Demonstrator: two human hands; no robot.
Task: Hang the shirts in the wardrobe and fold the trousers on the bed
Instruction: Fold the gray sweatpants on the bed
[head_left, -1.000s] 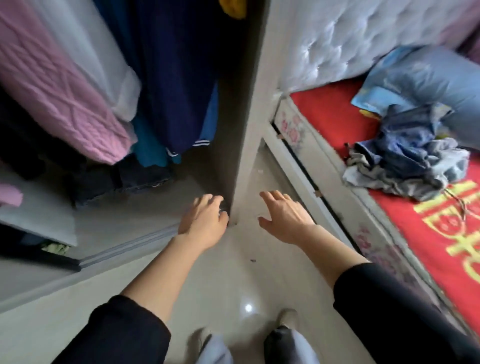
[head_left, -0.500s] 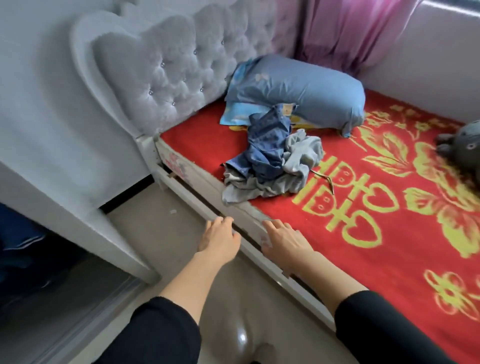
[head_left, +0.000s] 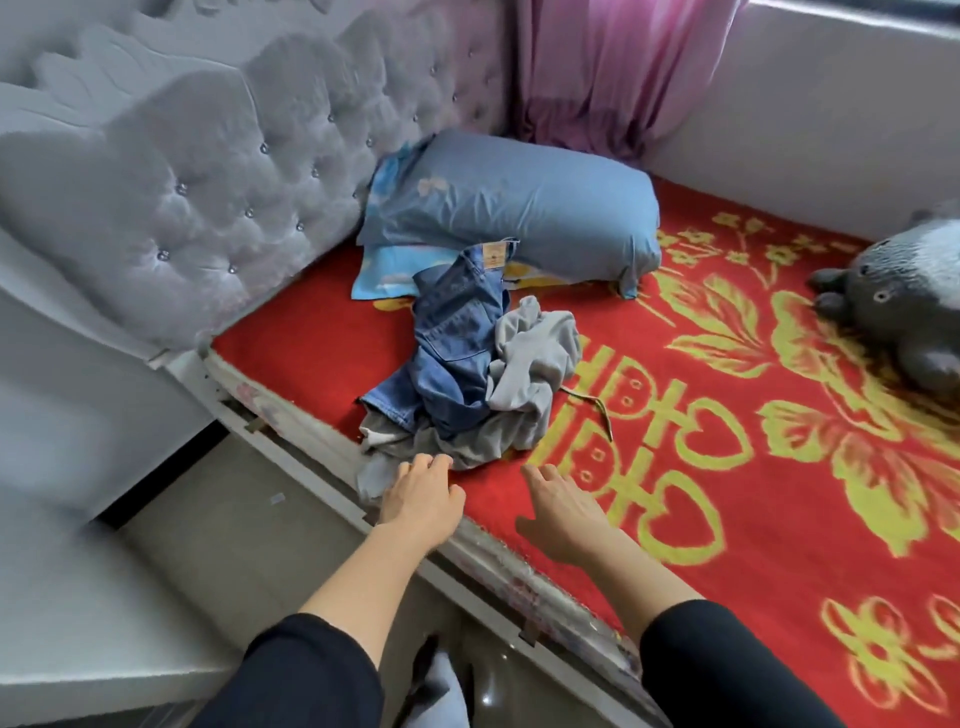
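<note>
Leftmost, we see a grey tufted velvet headboard (head_left: 208, 197). Our left hand (head_left: 421, 499) hovers over the bed's edge with its fingers straight and holding nothing, the tips at the near hem of the crumpled grey trousers (head_left: 530, 364); we cannot tell if they touch. Blue denim jeans (head_left: 457, 343) lie heaped on that grey cloth, on the red bedspread with yellow patterns (head_left: 779, 415). Our right hand (head_left: 566, 509) is spread flat and empty, just beside the pile. Behind the pile lies a blue pillow (head_left: 519, 197), and far right a grey plush toy (head_left: 904, 291).
</note>
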